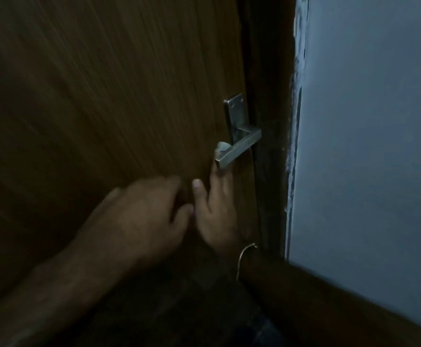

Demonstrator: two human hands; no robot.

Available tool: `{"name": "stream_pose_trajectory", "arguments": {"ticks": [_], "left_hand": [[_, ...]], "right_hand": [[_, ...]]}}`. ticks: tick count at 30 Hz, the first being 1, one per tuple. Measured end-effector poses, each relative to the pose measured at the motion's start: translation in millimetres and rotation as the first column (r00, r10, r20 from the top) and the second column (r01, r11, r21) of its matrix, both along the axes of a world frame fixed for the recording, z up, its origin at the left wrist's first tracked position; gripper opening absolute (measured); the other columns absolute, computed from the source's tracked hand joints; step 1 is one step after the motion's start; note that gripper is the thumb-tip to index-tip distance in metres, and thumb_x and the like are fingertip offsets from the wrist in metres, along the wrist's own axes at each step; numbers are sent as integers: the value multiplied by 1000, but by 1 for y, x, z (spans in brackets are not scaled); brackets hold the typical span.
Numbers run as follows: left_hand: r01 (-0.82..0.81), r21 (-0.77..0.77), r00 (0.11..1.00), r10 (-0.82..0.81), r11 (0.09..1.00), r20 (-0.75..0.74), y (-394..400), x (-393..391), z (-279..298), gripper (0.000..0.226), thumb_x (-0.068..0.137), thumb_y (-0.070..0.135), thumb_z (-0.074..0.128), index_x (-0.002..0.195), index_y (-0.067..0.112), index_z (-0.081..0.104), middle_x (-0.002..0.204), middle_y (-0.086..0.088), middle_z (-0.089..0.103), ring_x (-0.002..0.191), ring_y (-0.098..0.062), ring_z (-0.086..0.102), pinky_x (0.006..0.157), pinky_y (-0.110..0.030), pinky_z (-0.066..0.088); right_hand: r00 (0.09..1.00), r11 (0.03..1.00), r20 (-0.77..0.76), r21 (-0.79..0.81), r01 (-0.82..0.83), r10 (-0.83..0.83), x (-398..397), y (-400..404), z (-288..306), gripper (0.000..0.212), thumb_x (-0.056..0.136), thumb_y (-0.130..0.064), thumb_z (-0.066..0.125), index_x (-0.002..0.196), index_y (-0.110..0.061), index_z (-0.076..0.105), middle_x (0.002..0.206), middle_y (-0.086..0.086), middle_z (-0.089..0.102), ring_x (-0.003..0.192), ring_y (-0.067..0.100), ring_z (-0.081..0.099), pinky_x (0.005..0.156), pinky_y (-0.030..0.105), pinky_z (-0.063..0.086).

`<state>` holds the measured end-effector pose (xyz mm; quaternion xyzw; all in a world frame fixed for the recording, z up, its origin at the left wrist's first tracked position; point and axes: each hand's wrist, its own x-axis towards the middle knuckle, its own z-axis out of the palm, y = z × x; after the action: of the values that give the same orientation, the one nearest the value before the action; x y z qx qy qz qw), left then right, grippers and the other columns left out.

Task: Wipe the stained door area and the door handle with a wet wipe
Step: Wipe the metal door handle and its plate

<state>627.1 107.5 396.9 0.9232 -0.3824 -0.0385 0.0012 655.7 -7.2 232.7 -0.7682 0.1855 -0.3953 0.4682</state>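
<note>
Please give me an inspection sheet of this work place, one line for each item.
Surface: brown wooden door, dim light; no stain can be made out.
Job's things: metal door handle; small pale wipe pressed behind its free end.
Clutter: nothing seen.
Grippers: right hand reaches up behind the handle, finger on the wipe; left hand blurred, open, beside it.
Cables: nothing seen.
Surroundings: dark door frame; pale wall with chipped paint at its edge.
</note>
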Motion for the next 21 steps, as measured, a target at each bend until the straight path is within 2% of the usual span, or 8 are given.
{"name": "stream_pose_trajectory", "arguments": {"ticks": [2,3,5,7,11,13,16,21], "left_hand": [[56,-93,994,-46,994,103,-17,4,-1,14,95,44,48,109,43,44,105,15,50,98,-5,49,92,-34,46],[74,-109,990,-59,991,131,-24,5,-2,25,95,43,48,120,39,45,113,13,51,105,-6,49,94,-34,45],[88,-104,984,-70,991,165,-34,9,-4,44,96,42,50,137,33,40,132,10,49,122,-9,46,103,-38,43],[89,-117,984,-68,989,167,-44,16,-9,51,96,41,52,143,32,36,141,8,45,128,-11,43,106,-38,42],[181,-167,953,-131,969,274,-61,24,-16,50,96,45,50,141,29,38,136,5,50,118,-13,48,97,-37,46],[216,-127,937,-169,968,305,-70,25,-17,49,96,48,49,140,29,39,134,5,51,117,-13,48,96,-37,46],[247,-19,907,-224,969,357,-88,33,-17,41,99,46,45,136,27,43,127,2,57,112,-16,50,93,-36,44],[221,79,906,-235,972,352,-98,34,-12,37,102,43,41,135,25,45,112,1,61,102,-18,52,87,-37,45]], "right_hand": [[982,987,184,-162,-19,49,-7,12,-11,59,99,-26,55,152,-20,31,160,2,27,148,18,25,118,34,27],[970,972,243,-227,57,-1,-11,11,-23,50,95,-14,62,143,-10,46,152,7,42,142,20,38,115,35,35],[951,977,235,-15,212,-202,-13,-10,-25,33,93,-5,61,126,-10,59,133,3,54,121,16,54,100,41,49],[945,910,99,319,266,-311,-6,-34,-4,26,95,-10,56,119,-21,57,124,-6,51,109,9,55,90,37,55],[978,996,190,25,81,-84,-9,-27,8,13,95,-12,58,107,-19,58,109,-4,53,96,7,55,81,28,52],[982,984,147,150,92,-114,-18,-43,5,16,94,-8,59,108,-15,62,112,-2,57,101,8,57,87,32,53],[952,852,82,474,224,-295,-6,-69,24,31,94,-7,56,123,-19,57,126,-2,55,113,12,56,89,27,52],[953,885,134,425,192,-271,-15,-74,21,29,93,-6,58,120,-17,59,121,-2,61,107,11,60,76,10,49]]}}
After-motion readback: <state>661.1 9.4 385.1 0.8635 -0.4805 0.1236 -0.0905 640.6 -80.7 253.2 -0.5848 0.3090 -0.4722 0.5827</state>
